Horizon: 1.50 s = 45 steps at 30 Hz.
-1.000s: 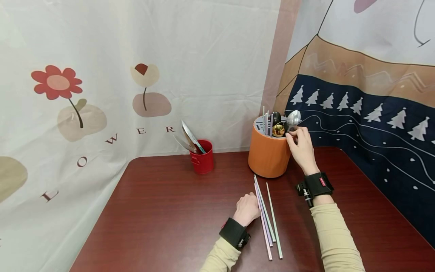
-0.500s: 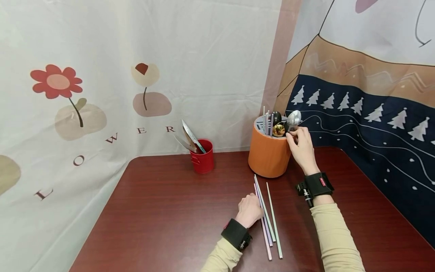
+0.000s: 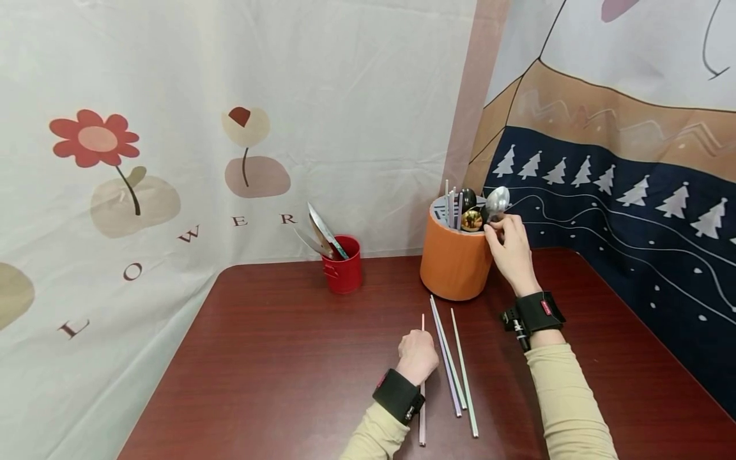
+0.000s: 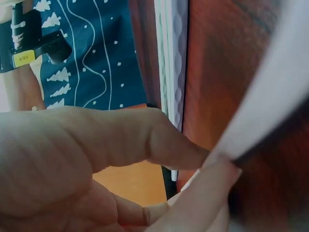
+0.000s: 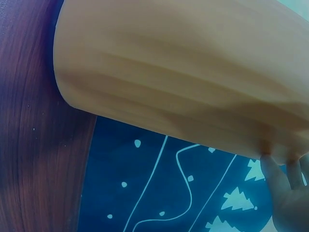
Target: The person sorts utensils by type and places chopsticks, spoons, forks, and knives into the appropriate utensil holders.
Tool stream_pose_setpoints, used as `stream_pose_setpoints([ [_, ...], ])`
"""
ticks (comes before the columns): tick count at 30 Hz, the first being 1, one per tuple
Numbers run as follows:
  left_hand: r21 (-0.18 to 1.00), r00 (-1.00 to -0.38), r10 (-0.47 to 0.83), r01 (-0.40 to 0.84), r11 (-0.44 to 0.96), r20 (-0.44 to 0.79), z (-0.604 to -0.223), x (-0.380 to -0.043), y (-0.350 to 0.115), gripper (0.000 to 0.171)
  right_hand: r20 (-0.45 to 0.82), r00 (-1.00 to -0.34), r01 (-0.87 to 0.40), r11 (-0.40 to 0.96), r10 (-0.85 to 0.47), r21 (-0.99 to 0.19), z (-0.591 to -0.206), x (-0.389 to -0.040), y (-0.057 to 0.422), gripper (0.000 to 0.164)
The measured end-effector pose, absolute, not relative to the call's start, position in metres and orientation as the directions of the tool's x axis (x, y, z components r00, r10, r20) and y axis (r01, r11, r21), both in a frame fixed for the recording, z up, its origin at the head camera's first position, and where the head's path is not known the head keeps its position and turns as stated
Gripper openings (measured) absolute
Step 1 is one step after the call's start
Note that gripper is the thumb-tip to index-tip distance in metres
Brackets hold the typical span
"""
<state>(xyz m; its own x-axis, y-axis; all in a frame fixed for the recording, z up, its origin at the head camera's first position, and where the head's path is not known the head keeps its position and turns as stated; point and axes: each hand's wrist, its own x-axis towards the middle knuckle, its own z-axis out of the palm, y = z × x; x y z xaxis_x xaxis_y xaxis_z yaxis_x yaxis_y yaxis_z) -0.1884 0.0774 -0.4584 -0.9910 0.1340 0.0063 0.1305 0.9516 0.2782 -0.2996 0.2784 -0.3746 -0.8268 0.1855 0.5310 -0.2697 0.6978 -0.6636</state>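
Note:
My left hand (image 3: 417,356) pinches a pink chopstick (image 3: 422,418) between thumb and finger, close over the table. In the left wrist view the chopstick (image 4: 275,87) runs blurred from the fingertips to the upper right. Just right of that hand lie more chopsticks, a purple one (image 3: 454,396) and a pale green one (image 3: 463,370) among them. My right hand (image 3: 510,246) grips the rim of an orange utensil holder (image 3: 456,271), beside a silver spoon (image 3: 497,200). The right wrist view has its fingers (image 5: 275,179) against the holder's side.
Upright chopsticks (image 3: 451,211), a gold utensil (image 3: 471,220) and a black one (image 3: 468,198) stand in the holder. A red bucket (image 3: 344,271) with several knives (image 3: 324,233) is at the table's back edge. Printed cloths hang behind and to the right.
My left hand has drawn the pink chopstick leftward, away from the others, and turned it nearly straight. My right hand stays at the holder's rim.

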Motion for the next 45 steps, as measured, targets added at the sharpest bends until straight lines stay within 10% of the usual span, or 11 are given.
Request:
stream_pose_setpoints([
  [11,0.534,-0.978,0.204,0.197,0.822,0.046,-0.456,-0.196,0.057,0.044,0.521,-0.834,-0.266,0.694,0.183,-0.669,-0.375,-0.298,0.280,0.034],
  [23,0.736,-0.950,0.086,0.289,0.611,0.302,-0.416,-0.204,0.032,0.010,0.522,-0.833,-0.270,0.691,0.181,-0.671,-0.373,-0.297,0.279,0.033],
  [45,0.512,-0.499,-0.114,0.841,0.174,0.859,-0.320,-0.230,0.064,0.012,0.521,-0.835,-0.263,0.702,0.177,-0.661,-0.375,-0.297,0.281,0.035],
])
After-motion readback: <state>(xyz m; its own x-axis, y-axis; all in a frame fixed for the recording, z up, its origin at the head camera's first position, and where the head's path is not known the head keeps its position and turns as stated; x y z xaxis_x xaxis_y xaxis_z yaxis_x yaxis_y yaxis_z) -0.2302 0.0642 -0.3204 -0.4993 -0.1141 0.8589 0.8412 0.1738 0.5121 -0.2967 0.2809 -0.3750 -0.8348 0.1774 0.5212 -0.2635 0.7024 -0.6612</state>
